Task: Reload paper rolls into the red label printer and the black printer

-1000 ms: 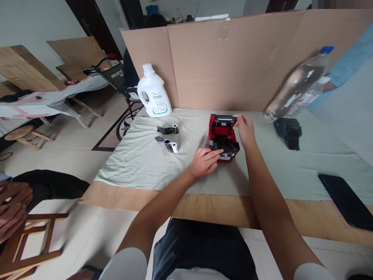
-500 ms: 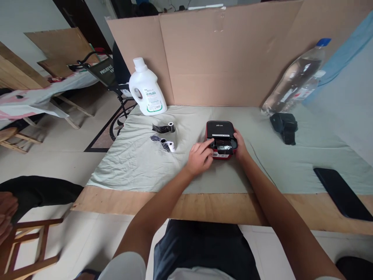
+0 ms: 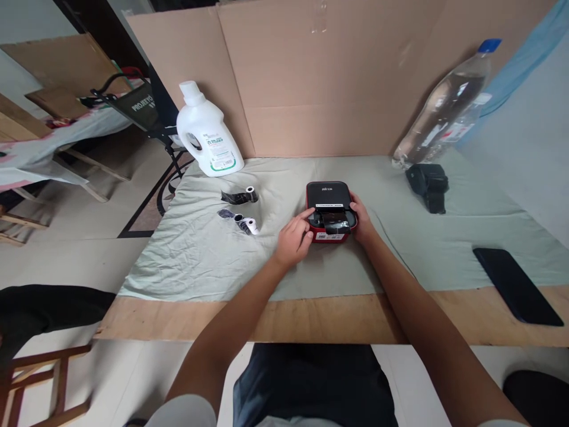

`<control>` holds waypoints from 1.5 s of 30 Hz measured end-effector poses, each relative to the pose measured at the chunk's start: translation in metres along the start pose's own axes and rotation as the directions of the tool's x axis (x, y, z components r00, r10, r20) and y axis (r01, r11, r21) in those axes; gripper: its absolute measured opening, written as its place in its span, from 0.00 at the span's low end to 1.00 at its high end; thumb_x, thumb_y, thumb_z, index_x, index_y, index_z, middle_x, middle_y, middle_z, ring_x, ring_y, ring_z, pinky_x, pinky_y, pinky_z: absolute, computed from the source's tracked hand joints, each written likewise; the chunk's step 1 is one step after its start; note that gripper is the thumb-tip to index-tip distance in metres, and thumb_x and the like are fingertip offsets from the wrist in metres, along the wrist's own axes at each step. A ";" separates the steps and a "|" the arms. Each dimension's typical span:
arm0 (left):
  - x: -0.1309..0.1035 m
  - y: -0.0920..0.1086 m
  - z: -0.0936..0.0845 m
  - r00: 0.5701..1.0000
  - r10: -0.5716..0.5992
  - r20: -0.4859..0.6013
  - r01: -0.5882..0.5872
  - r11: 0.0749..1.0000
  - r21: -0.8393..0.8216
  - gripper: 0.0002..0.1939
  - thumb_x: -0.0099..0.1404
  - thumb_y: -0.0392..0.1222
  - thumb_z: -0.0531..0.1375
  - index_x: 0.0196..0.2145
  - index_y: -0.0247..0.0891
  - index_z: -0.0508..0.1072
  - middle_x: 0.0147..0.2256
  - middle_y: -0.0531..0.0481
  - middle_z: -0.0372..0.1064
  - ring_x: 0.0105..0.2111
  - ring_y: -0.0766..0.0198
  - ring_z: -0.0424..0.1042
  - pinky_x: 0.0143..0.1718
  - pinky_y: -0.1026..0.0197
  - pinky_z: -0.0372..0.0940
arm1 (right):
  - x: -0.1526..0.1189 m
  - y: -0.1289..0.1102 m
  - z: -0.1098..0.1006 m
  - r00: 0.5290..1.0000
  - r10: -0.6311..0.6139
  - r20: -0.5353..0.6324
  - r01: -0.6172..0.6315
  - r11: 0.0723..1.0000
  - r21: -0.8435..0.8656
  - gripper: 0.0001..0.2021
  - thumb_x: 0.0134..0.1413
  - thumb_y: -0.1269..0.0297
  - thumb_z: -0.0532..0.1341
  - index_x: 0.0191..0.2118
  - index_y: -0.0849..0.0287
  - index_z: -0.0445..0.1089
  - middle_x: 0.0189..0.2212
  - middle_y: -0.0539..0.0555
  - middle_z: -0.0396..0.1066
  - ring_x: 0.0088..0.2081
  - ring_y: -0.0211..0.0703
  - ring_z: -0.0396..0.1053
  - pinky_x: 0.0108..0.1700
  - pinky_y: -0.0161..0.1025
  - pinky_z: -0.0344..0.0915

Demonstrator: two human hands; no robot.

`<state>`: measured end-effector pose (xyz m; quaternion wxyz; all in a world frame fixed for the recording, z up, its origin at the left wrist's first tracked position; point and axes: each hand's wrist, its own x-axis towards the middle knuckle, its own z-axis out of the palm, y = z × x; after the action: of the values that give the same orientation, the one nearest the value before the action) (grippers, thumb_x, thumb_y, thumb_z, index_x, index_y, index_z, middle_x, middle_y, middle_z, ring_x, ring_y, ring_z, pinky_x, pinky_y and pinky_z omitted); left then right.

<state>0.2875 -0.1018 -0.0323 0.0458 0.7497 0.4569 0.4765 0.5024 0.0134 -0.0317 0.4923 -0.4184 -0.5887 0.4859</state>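
Note:
A small red and black label printer (image 3: pixel 329 191) sits on the cloth in front of me, with a strip of shiny black film (image 3: pixel 336 223) hanging out of its front. My left hand (image 3: pixel 293 239) is at the printer's left front; its index finger stretches out to touch the top edge there, the thumb is apart, and nothing is held. Around the printer's right side, my right hand (image 3: pixel 363 219) grips the casing, its fingertips partly hidden behind it. To the left lie a roll of black film (image 3: pixel 250 194) and another roll, with a white core (image 3: pixel 251 225), trailing dark film.
A white detergent bottle (image 3: pixel 211 133) stands at the back left before a cardboard screen (image 3: pixel 311 77). Large clear bottles (image 3: pixel 448 107) lean at the back right, near a black strapped object (image 3: pixel 427 187). A dark phone (image 3: pixel 518 286) lies near the right edge. A thin cable crosses the cloth.
The view has tipped down and shifted slightly, so things sit a little left in the picture. My left index finger has slid slightly back toward the printer's left corner; my right hand keeps its grip.

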 end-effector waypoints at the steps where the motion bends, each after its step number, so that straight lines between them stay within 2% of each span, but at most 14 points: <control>1: 0.000 0.000 0.000 1.000 -0.003 0.002 0.003 1.000 -0.004 0.13 0.80 0.47 0.48 0.37 0.43 0.64 0.64 0.35 0.73 0.55 0.53 0.78 0.51 0.48 0.73 | 0.001 0.001 0.000 1.000 0.007 -0.004 -0.007 1.000 -0.006 0.39 0.56 0.35 0.54 0.68 0.52 0.65 0.69 0.58 0.69 0.70 0.56 0.67 0.69 0.55 0.66; 5: 0.002 0.000 0.000 0.999 -0.043 0.023 0.043 0.999 -0.011 0.17 0.81 0.51 0.46 0.37 0.43 0.66 0.61 0.37 0.75 0.57 0.53 0.78 0.50 0.49 0.74 | 0.002 0.001 0.001 0.999 0.048 -0.017 -0.048 0.998 -0.034 0.37 0.58 0.40 0.53 0.69 0.51 0.63 0.68 0.57 0.70 0.69 0.56 0.67 0.68 0.55 0.67; 10: 0.005 0.002 0.001 0.997 -0.076 0.010 0.076 0.997 -0.015 0.18 0.82 0.50 0.44 0.39 0.43 0.66 0.58 0.39 0.76 0.58 0.54 0.77 0.50 0.52 0.74 | 0.002 -0.001 0.002 0.999 0.025 -0.035 -0.025 0.999 -0.027 0.35 0.56 0.45 0.54 0.67 0.52 0.64 0.67 0.58 0.71 0.68 0.57 0.68 0.67 0.55 0.68; 18: 0.008 0.005 -0.002 0.997 -0.078 0.013 0.077 0.997 0.024 0.18 0.82 0.50 0.45 0.38 0.43 0.66 0.54 0.40 0.78 0.57 0.55 0.78 0.48 0.53 0.74 | 0.003 0.006 0.003 0.999 -0.030 -0.026 0.028 0.998 -0.055 0.35 0.59 0.42 0.51 0.67 0.52 0.63 0.67 0.59 0.71 0.68 0.56 0.68 0.67 0.55 0.68; 21: 0.008 0.007 -0.003 0.996 -0.085 0.021 0.085 0.996 0.035 0.17 0.82 0.50 0.46 0.38 0.43 0.66 0.55 0.40 0.78 0.57 0.54 0.78 0.48 0.53 0.74 | 0.003 0.006 0.003 0.999 -0.019 -0.027 0.018 0.999 -0.044 0.36 0.59 0.42 0.51 0.68 0.52 0.63 0.67 0.58 0.71 0.68 0.55 0.69 0.67 0.56 0.68; 26: 0.008 0.008 -0.003 0.995 -0.101 0.022 0.100 0.995 0.025 0.15 0.82 0.48 0.48 0.39 0.43 0.67 0.56 0.39 0.77 0.57 0.52 0.78 0.48 0.51 0.75 | 0.002 0.004 0.003 1.000 -0.009 -0.023 0.006 0.992 -0.127 0.36 0.62 0.41 0.51 0.71 0.49 0.61 0.67 0.58 0.71 0.67 0.56 0.69 0.65 0.57 0.69; 34: 0.006 0.006 -0.002 0.995 -0.094 0.019 0.093 0.995 0.037 0.13 0.81 0.47 0.48 0.38 0.43 0.65 0.59 0.39 0.76 0.54 0.53 0.80 0.47 0.52 0.75 | 0.004 0.009 0.002 0.999 -0.021 -0.025 0.020 0.999 -0.037 0.35 0.59 0.40 0.52 0.68 0.49 0.66 0.67 0.56 0.71 0.68 0.54 0.69 0.66 0.54 0.69; 41: 0.003 0.006 -0.003 0.995 -0.096 0.033 0.094 0.993 0.070 0.12 0.81 0.48 0.48 0.39 0.44 0.65 0.62 0.39 0.75 0.52 0.55 0.80 0.47 0.53 0.74 | 0.005 0.012 -0.001 0.999 -0.007 -0.033 0.007 1.000 0.027 0.33 0.56 0.44 0.56 0.64 0.50 0.68 0.68 0.56 0.71 0.69 0.55 0.67 0.69 0.56 0.66; 45: 0.003 0.008 -0.004 0.992 -0.117 0.039 0.114 0.992 0.060 0.12 0.81 0.47 0.49 0.39 0.44 0.65 0.64 0.39 0.73 0.50 0.55 0.81 0.48 0.53 0.74 | 0.009 0.021 -0.003 0.999 -0.024 -0.032 0.028 0.989 0.145 0.29 0.52 0.46 0.61 0.59 0.48 0.73 0.65 0.52 0.74 0.68 0.55 0.69 0.70 0.55 0.66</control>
<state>0.2902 -0.1057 -0.0240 0.0612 0.7331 0.5121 0.4433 0.5043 0.0267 -0.0505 0.5364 -0.3809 -0.5496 0.5149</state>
